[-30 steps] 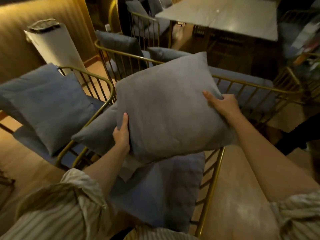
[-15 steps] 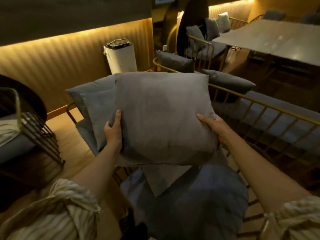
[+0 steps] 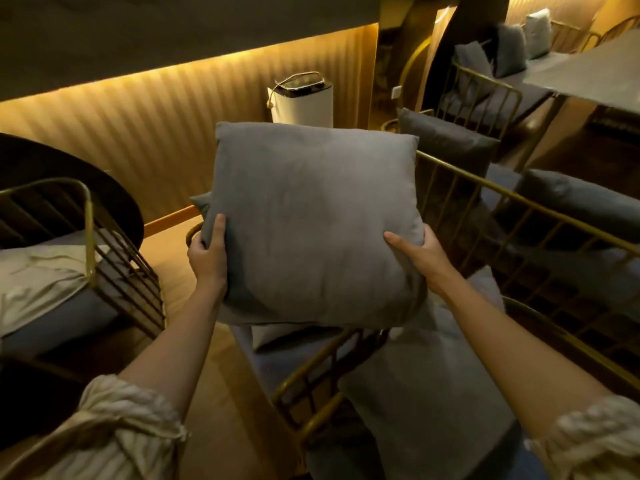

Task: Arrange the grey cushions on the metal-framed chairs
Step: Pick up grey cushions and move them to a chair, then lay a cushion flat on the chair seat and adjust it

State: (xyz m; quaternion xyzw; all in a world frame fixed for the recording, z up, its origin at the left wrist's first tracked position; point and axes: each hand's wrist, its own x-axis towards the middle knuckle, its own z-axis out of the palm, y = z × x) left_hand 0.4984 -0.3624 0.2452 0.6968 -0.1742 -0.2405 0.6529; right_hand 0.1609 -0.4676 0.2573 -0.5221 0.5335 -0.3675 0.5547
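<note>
I hold a square grey cushion (image 3: 311, 216) upright in front of me. My left hand (image 3: 209, 254) grips its lower left edge and my right hand (image 3: 420, 258) grips its lower right edge. Below it is a gold metal-framed chair (image 3: 311, 375) with a grey seat pad (image 3: 426, 393); the chair's back is mostly hidden behind the cushion. Another metal-framed chair (image 3: 519, 216) to the right carries dark grey cushions (image 3: 581, 206). More grey cushions (image 3: 509, 50) lean on chairs at the far right.
A third metal-framed chair (image 3: 86, 237) with pale cloth (image 3: 38, 278) on its seat stands at the left, beside a dark round table (image 3: 69, 174). A white cylindrical appliance (image 3: 301, 102) stands by the ribbed lit wall. A grey table (image 3: 595, 74) is at the upper right.
My view has swung left, from the table and long chair toward the lit wall. The cushion stays gripped in both hands and now stands more upright, higher over the chair.
</note>
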